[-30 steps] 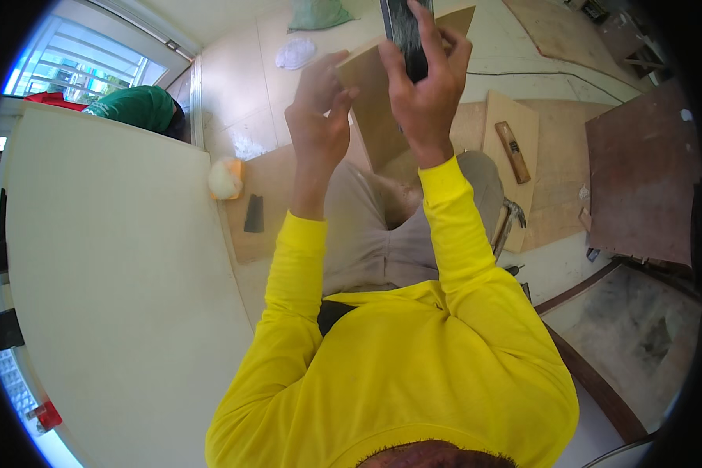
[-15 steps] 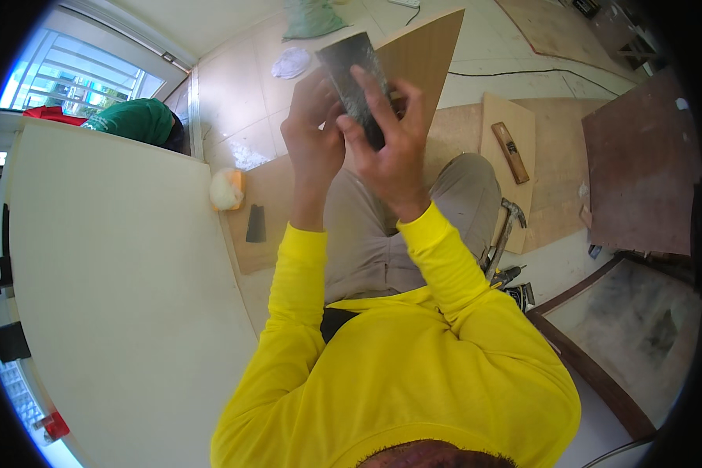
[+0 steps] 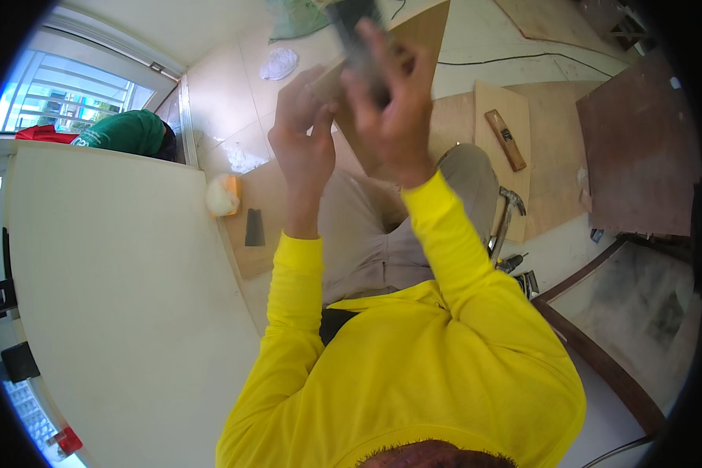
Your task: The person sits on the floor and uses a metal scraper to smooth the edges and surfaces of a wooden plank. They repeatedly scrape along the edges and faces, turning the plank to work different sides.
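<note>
My left hand point(image 3: 300, 129) grips the near left edge of an upright light-brown wooden board point(image 3: 421, 31), which stands between my legs. My right hand point(image 3: 390, 117) is wrapped over a dark, flat rectangular block point(image 3: 352, 23) against the board's top edge; both are blurred by motion. Right of my knee, a wooden hand plane point(image 3: 505, 140) lies on a loose plywood piece. A claw hammer point(image 3: 511, 203) and a drill point(image 3: 509, 264) lie by my right thigh. A small dark grey piece point(image 3: 255, 228) lies on the board to my left.
A large white panel point(image 3: 125, 257) is at my left. A brown board point(image 3: 639, 156) and a framed panel point(image 3: 616, 312) are at the right. A black cable point(image 3: 538, 56) crosses the floor, with a sack point(image 3: 292, 15) ahead. A green bundle point(image 3: 121, 132) sits near the window.
My right hand and the dark block moved down toward me, then back up along the board's edge. My left hand stays on the board.
</note>
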The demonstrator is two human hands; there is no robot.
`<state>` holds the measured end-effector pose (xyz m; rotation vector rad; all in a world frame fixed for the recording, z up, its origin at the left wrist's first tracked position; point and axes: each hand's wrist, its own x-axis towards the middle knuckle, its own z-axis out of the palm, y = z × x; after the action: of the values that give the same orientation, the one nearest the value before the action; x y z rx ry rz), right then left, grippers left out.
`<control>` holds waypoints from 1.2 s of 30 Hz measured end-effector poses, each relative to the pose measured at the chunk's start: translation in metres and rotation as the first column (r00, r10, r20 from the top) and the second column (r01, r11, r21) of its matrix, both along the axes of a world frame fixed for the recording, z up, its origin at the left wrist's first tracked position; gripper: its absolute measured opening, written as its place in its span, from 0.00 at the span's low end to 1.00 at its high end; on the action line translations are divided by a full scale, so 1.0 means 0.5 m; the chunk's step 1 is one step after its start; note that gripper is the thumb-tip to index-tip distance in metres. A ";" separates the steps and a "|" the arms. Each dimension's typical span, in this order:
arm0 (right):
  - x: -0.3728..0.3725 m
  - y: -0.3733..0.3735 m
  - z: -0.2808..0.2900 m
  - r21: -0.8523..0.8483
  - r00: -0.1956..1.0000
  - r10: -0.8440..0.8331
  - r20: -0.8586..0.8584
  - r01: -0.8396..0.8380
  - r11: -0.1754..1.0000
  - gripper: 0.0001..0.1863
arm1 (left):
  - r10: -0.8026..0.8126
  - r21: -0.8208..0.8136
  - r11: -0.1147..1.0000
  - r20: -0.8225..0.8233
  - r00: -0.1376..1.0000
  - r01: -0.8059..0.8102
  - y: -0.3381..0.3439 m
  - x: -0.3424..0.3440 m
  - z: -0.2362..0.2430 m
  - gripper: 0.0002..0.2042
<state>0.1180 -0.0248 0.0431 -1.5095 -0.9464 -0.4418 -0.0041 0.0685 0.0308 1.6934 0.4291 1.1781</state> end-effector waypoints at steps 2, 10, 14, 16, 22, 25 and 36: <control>0.083 0.015 0.015 0.035 0.993 -0.113 0.028 0.112 0.993 0.33 | -0.001 -0.037 0.999 -0.023 1.000 0.000 -0.002 -0.005 0.006 0.24; -0.071 -0.033 -0.015 -0.004 0.982 0.126 0.139 -0.127 0.992 0.35 | -0.003 -0.073 0.997 0.007 1.000 0.004 -0.003 -0.005 -0.001 0.26; 0.060 0.011 0.017 0.065 0.999 -0.040 -0.033 0.042 0.997 0.34 | 0.017 0.015 1.000 -0.131 0.991 -0.015 -0.004 -0.015 0.002 0.27; 0.108 0.010 0.038 0.101 0.991 -0.136 -0.005 0.136 0.985 0.33 | 0.013 -0.020 1.000 -0.126 0.992 -0.016 -0.005 -0.015 0.006 0.26; -0.066 -0.052 -0.020 -0.083 0.994 0.054 0.098 -0.046 0.995 0.34 | -0.023 -0.095 0.995 0.022 0.999 0.025 -0.010 -0.007 -0.007 0.26; -0.019 -0.049 -0.039 -0.045 0.999 -0.009 0.051 0.011 0.999 0.33 | -0.012 -0.035 0.999 -0.032 0.999 0.011 -0.017 -0.015 -0.018 0.28; 0.209 -0.302 0.042 -0.028 0.978 -0.061 -0.199 0.056 0.998 0.30 | -0.097 0.073 0.993 -0.003 0.995 0.097 -0.120 0.040 -0.042 0.29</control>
<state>0.2228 -0.1759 0.0643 -1.5734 -0.7528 -0.3149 0.0160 0.0084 0.0099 1.7561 0.3027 1.1353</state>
